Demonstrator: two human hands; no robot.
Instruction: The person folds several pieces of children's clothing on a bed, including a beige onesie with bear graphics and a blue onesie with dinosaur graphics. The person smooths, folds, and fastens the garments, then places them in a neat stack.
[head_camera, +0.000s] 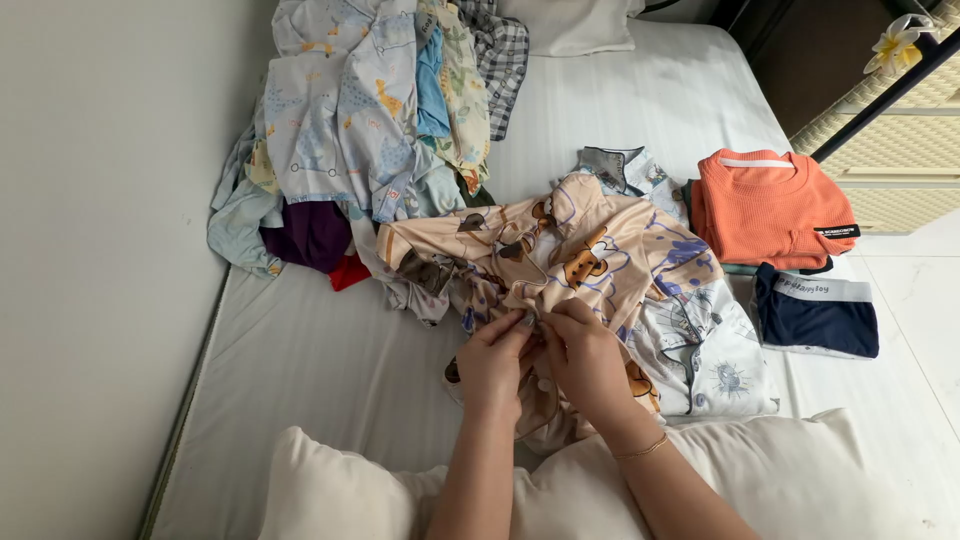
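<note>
Head view: the left hand (492, 362) and right hand (583, 358) both pinch the peach bear-print pyjama shirt (590, 255). It lies on the bed (320, 360) beside a folded orange sweater (768, 208).

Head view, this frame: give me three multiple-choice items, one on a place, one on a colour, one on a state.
1. Where does the folded orange sweater lie?
A. on the bed's right side
B. on the floor
C. under the pillow

2. What colour is the pyjama top being handled?
A. green
B. peach with bear prints
C. black

3. What are the hands doing?
A. resting apart on the sheet
B. both pinching the top's front edge together
C. lifting the sweater

Answers: 1 A, it sits near the right edge of the bed. 2 B, peach cloth with bears. 3 B, the left hand and right hand meet on the fabric.
</note>
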